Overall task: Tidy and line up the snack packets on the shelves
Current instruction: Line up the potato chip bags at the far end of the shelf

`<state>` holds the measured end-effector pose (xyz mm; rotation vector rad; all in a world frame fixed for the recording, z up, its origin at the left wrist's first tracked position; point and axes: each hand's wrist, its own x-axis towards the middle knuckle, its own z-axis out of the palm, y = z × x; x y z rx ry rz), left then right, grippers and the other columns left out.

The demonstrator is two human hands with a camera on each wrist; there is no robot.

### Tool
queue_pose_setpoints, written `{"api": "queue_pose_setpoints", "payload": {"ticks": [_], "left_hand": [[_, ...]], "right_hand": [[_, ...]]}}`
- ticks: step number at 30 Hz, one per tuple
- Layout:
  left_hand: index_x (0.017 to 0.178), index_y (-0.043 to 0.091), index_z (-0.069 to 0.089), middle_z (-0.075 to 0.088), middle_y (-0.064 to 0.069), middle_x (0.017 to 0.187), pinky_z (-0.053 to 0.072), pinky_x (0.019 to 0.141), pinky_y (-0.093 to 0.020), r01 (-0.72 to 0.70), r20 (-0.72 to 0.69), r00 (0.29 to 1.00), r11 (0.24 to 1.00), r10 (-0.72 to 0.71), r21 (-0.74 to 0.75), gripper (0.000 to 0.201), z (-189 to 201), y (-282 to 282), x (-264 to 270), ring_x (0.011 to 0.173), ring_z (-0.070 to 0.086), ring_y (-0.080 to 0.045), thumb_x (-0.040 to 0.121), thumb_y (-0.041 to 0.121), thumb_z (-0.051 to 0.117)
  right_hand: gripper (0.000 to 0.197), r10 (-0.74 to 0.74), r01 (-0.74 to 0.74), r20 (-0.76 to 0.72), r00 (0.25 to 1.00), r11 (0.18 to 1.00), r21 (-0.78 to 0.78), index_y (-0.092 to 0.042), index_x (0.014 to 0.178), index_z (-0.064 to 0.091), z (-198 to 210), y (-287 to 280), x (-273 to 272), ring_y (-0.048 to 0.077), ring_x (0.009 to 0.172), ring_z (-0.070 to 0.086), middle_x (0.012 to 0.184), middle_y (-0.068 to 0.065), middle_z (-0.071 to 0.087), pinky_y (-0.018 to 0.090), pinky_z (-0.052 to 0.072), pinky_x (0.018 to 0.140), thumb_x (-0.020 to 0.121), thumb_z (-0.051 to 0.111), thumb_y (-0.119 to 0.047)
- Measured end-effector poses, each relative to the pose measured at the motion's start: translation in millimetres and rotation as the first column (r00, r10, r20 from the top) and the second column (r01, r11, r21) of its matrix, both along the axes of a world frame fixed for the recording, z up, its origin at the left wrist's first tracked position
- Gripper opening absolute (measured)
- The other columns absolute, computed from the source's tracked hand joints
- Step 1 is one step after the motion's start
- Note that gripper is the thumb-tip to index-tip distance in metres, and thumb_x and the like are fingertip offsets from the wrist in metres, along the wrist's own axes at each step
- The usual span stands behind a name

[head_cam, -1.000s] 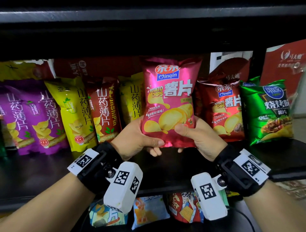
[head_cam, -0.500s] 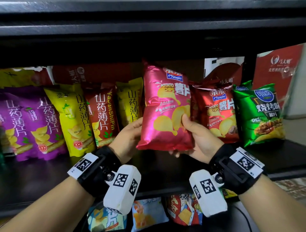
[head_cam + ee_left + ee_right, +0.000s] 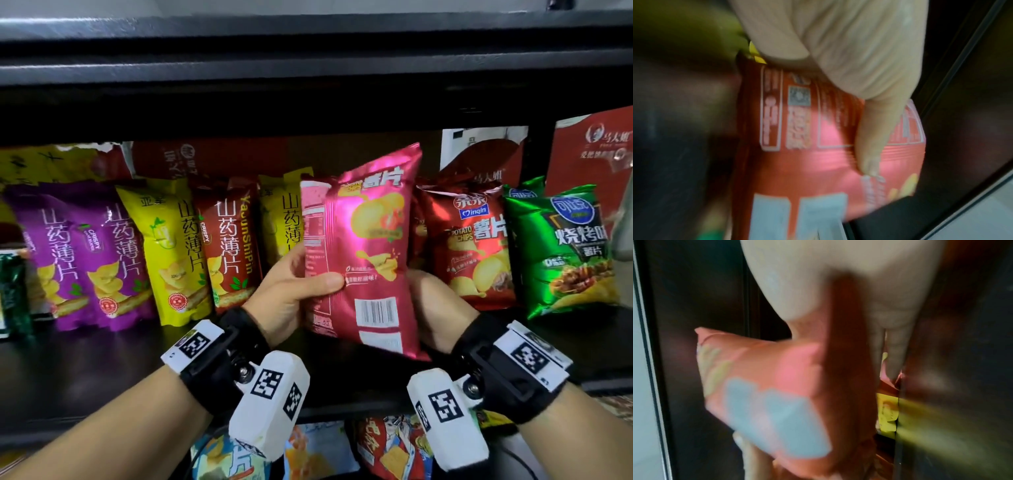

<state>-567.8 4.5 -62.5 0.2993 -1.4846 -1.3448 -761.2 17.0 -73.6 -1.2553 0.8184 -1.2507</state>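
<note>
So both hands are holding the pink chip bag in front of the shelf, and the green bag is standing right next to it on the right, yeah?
Not quite. In the head view a red chip bag stands right of the pink chip bag; the green bag is beyond that. Left hand and right hand do both hold it.

We read "Qinqin POTATO CHIPS" on the glossy red foil packet (image 3: 469, 240) and "CRISPY" on the purple packets (image 3: 78, 253).
</note>
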Motion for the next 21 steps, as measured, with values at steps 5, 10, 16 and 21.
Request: {"api": "queue_pose_setpoints", "payload": {"ticks": [5, 10, 16, 21], "left_hand": [[0.126, 0.021, 0.054, 0.073, 0.000, 0.117, 0.058, 0.089, -0.032, -0.296, 0.089, 0.942, 0.927, 0.323, -0.230, 0.084, 3, -9, 8, 0.109, 0.071, -0.019, 0.051, 0.021, 0.092], [0.128, 0.029, 0.051, 0.071, 0.004, 0.121, 0.057, 0.090, -0.032, -0.265, 0.081, 0.952, 0.926, 0.296, -0.269, 0.084, 2, -10, 7, 0.114, 0.068, -0.018, 0.053, 0.025, 0.090], [0.106, 0.017, 0.068, 0.077, -0.004, 0.100, 0.057, 0.079, -0.031, -0.277, 0.012, 0.957, 0.924, 0.291, -0.263, 0.048, 2, -4, 6, 0.094, 0.074, -0.021, 0.062, 0.029, 0.083], [0.090, 0.020, 0.076, 0.078, -0.007, 0.091, 0.058, 0.074, -0.030, -0.268, 0.012, 0.959, 0.918, 0.284, -0.294, 0.027, 3, -2, 5, 0.086, 0.075, -0.023, 0.065, 0.021, 0.084]], "right_hand": [[0.084, -0.047, 0.073, 0.120, 0.992, 0.971, -0.229, -0.012, 0.126, 0.061, 10, 4, -8, 0.027, 0.115, 0.060, 0.119, 0.013, 0.067, 0.046, 0.044, 0.101, 0.074, 0.048, -0.077], [0.094, -0.004, 0.040, 0.092, 0.996, 0.918, -0.395, -0.023, 0.136, 0.051, 6, 2, -10, 0.025, 0.116, 0.060, 0.124, 0.010, 0.065, 0.045, 0.044, 0.101, 0.057, 0.082, -0.064], [0.059, 0.026, -0.016, 0.014, 1.000, 0.870, -0.493, -0.032, 0.118, 0.064, 3, 0, -9, 0.015, 0.080, 0.067, 0.091, 0.002, 0.071, 0.031, 0.054, 0.081, 0.066, 0.083, -0.053], [0.050, 0.004, 0.043, 0.102, 0.995, 0.890, -0.454, -0.022, 0.100, 0.075, 3, 2, 0, 0.018, 0.078, 0.071, 0.089, 0.004, 0.076, 0.033, 0.057, 0.077, 0.061, 0.086, -0.052]]}}
